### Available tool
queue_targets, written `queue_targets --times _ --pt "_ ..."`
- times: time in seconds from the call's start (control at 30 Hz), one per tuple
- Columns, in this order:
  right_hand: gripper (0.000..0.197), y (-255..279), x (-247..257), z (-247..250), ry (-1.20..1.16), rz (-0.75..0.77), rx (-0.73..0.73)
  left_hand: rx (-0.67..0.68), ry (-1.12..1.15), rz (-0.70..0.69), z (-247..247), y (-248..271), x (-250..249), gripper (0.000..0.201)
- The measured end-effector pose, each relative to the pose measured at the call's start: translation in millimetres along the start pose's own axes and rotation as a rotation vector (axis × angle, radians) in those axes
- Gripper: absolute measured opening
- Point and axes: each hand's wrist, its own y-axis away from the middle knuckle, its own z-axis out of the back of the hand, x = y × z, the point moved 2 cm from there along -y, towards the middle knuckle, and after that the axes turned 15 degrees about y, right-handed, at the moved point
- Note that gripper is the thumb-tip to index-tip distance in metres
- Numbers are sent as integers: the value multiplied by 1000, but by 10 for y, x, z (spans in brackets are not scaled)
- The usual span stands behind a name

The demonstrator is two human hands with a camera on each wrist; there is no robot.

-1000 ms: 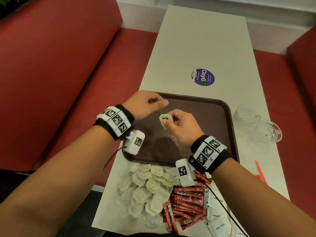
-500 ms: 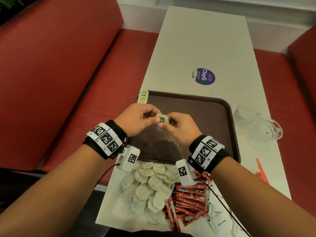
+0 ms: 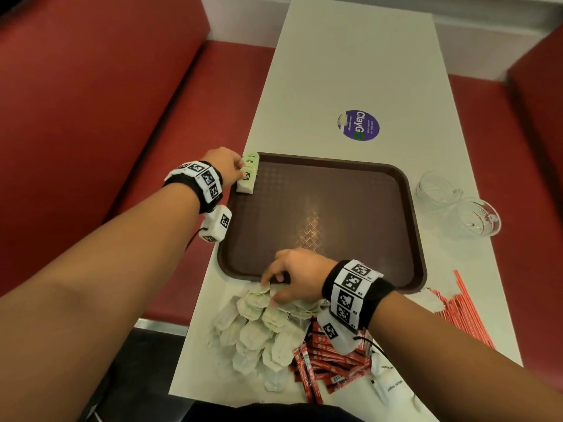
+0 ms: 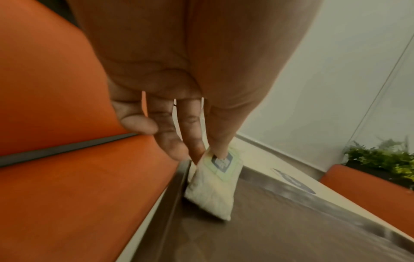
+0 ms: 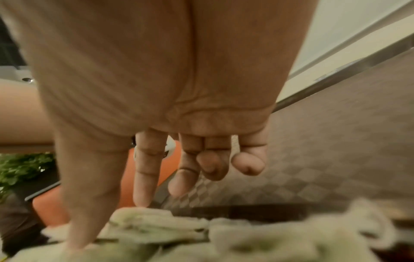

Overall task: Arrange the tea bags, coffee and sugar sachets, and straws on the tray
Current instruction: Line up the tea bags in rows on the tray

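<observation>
left hand (image 3: 227,166): a tea bag (image 3: 246,183) is pinched at its tag, standing at the far left corner of the tray (image 3: 408,226) | right hand (image 3: 300,277): fingers loosely spread, nothing held, thumb and forefinger touching the tea bag pile (image 3: 259,330) on the surface (image 3: 350,71)

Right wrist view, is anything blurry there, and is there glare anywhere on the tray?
Right wrist view: the tea bag pile in the foreground is soft and out of focus, and the right hand is only slightly sharper. Head view: a warm glare patch sits mid-tray.
</observation>
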Motion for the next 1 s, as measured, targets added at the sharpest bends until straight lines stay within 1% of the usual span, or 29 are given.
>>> queue_targets --times 0.1,0.17,0.23,0.33,0.47,0.53,0.63,0.7,0.77,0.87,0.93,1.0 --pt "36 -25 11 -22 30 3 9 -31 -10 33 -37 -91 -26 23" --pt "30 -26 24 -17 41 10 2 -31 -6 65 -75 -133 2 23" --pt "22 -20 33 -12 24 7 -21 -68 0 86 -100 -141 2 23" --pt "19 -29 37 -12 3 7 -59 -119 -21 95 -164 -154 -65 27" --pt "14 -66 34 -25 -11 4 -75 -41 -167 93 -314 -167 -143 48" --pt "12 -81 20 -44 -36 -15 -73 -26 -201 96 -348 -177 -135 49" --pt "22 -75 -23 -56 -64 -51 -63 -23 -186 96 -350 -153 -148 45" --pt "30 -57 -54 -53 -85 -72 -44 -26 -138 71 -302 -56 -184 42" --pt "33 -33 -81 -42 -98 -91 -47 -42 -17 17 -218 100 -227 34" --pt "31 23 -108 -11 -102 -112 -65 -29 179 -125 -86 488 -311 18" --pt "25 60 -115 12 -68 -117 -72 49 208 -202 -58 837 -349 13" --pt "16 89 -119 16 -32 -121 -83 154 192 -252 -103 1187 -342 13"
